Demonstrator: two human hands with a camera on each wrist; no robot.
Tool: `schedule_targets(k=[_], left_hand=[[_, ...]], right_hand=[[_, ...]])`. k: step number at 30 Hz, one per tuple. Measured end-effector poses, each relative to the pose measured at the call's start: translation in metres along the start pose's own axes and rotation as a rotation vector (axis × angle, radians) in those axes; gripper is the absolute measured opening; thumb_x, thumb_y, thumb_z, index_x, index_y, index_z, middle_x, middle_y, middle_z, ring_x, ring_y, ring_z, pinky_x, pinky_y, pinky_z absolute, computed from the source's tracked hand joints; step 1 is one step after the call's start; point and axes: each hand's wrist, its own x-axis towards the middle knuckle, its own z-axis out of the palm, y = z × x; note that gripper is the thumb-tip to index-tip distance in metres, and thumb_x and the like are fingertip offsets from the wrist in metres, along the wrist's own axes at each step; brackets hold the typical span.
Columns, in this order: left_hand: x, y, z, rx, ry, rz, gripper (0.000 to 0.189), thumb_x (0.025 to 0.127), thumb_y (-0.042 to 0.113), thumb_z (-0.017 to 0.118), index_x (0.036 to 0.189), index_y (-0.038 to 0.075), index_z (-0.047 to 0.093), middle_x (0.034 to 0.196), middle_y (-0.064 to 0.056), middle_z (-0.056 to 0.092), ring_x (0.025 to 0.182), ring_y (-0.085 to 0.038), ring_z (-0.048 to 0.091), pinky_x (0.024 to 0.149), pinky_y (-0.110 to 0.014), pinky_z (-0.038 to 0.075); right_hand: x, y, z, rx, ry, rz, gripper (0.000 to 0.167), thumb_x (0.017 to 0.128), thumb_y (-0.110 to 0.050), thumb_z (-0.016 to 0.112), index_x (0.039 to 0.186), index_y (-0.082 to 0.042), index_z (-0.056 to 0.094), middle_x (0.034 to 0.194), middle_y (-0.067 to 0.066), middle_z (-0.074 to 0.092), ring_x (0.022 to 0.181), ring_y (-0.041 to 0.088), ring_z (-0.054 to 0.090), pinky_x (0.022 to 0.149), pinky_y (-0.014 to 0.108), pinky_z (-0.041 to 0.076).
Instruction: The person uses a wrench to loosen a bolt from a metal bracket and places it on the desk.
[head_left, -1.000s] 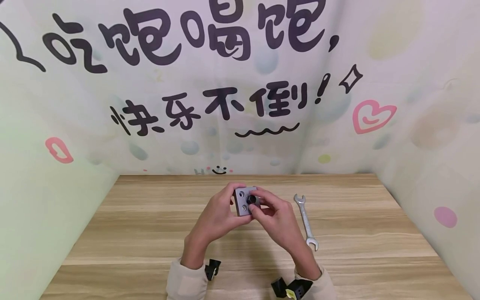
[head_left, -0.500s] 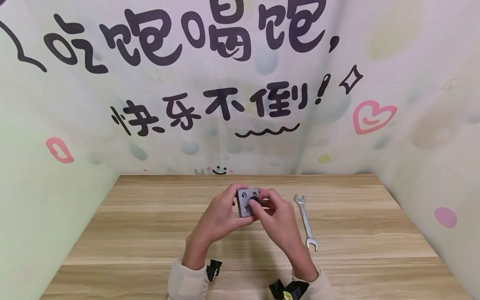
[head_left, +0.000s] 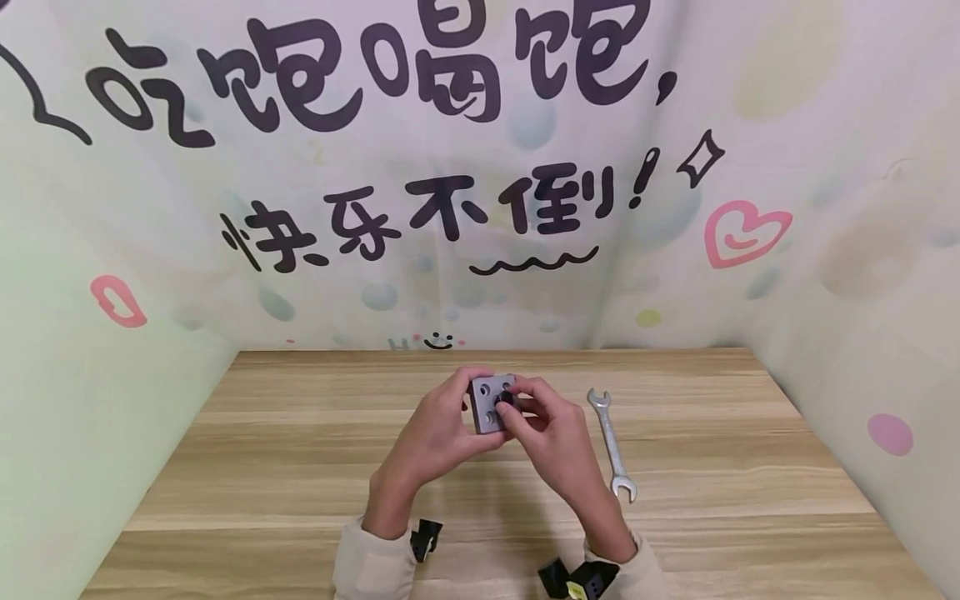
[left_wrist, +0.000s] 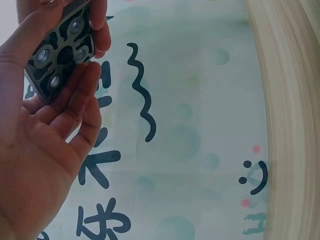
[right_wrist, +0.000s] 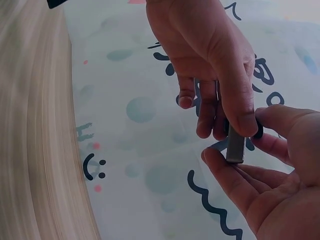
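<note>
Above the tabletop (head_left: 300,467), the holed plate (head_left: 483,404) is gripped from eight o'clock by the left hand (head_left: 437,432), seemingly for steadiness, its black knob (head_left: 507,398) pinched from four by the right hand (head_left: 557,433).

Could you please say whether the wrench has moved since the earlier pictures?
No: in the head view, the wrench keeps the same place relative to the far edge of the table.

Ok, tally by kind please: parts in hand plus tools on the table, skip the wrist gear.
Grey plate with holes: 1, held in the left hand
Black part: 1, pinched by the right hand
Open-ended wrench: 1, lying on the table
Total: 3
</note>
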Motion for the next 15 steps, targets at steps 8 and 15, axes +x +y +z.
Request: schedule_targets(k=[8,15], left_hand=[[0.0001,-0.001,-0.0001,0.003,0.015,0.012,0.065,0.073,0.016,0.088,0.126,0.004,0.053,0.109,-0.008,0.065,0.088,-0.014,0.062,0.074,-0.028,0.055],[0.0,-0.0015,-0.0002,-0.005,0.016,0.017,0.065,0.073,0.015,0.088,0.126,0.004,0.053,0.11,-0.007,0.065,0.088,-0.013,0.061,0.074,-0.027,0.054]], right_hand=[[0.0001,-0.0003,-0.0009,0.008,-0.021,-0.009,0.019,0.092,-0.005,0.068,0.112,-0.007,0.068,0.128,0.016,0.065,0.1,0.029,0.071,0.077,0.03,0.058],[0.0,0.0014,-0.0025,0.019,-0.048,-0.019,0.025,0.093,-0.003,0.067,0.117,-0.006,0.069,0.129,0.018,0.064,0.101,0.03,0.07,0.078,0.03,0.058]])
